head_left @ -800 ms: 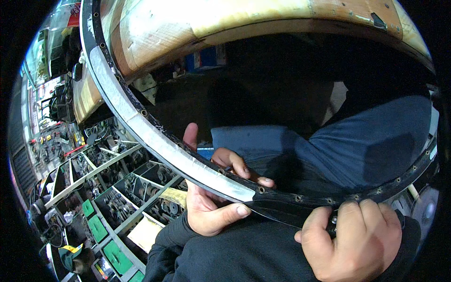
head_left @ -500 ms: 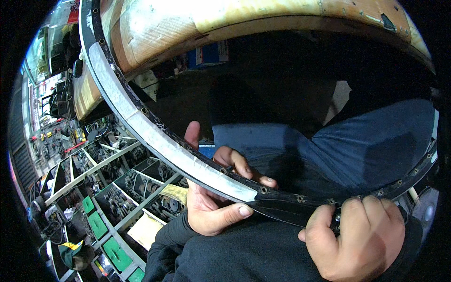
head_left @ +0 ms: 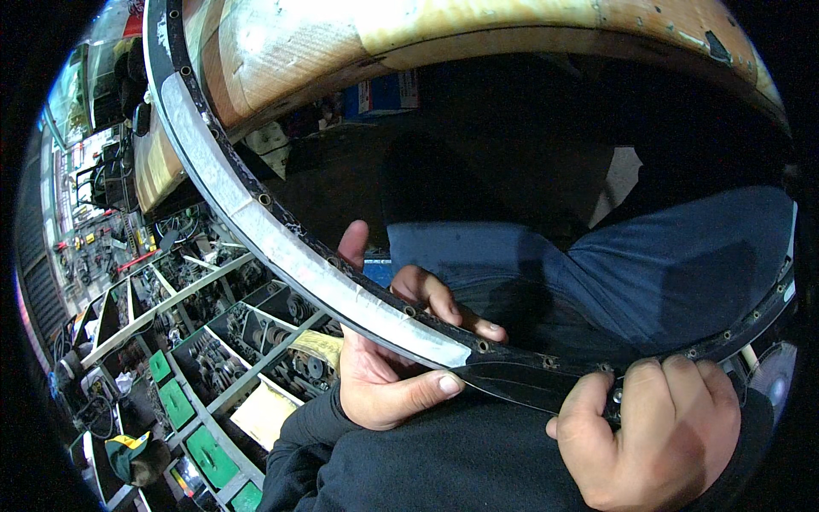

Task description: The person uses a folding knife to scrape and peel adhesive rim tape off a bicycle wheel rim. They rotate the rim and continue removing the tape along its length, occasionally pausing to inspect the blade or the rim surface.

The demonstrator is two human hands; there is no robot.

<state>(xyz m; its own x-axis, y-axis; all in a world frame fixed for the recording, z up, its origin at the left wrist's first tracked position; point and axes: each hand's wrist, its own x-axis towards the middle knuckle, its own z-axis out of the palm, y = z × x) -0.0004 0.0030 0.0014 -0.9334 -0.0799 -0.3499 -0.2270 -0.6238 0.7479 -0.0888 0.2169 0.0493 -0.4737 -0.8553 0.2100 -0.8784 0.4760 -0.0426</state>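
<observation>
A black bicycle wheel rim (head_left: pixel 311 273) with a long white band curves across the view, with no spokes in its row of holes. My left hand (head_left: pixel 380 388) cradles its lower left part, thumb on the near side and fingers curled round from beneath. Farther right, my right hand (head_left: pixel 653 435) is closed over the rim's near edge, fingers bent over the top. Beside the right index finger a small shiny metal piece (head_left: pixel 616 395) shows on the rim. Between the hands lies a smooth black stretch of rim. What the right palm covers is hidden.
A worn wooden bench top (head_left: pixel 290 64) arches across the far side. On the left is a divided parts tray (head_left: pixel 205 294) with metal parts and green lids (head_left: pixel 212 456). A green and yellow cap (head_left: pixel 132 461) lies near it. A fan (head_left: pixel 772 380) stands at right.
Both hands keep their hold on the rim. Hands and rim appear very slightly farther right in view.
</observation>
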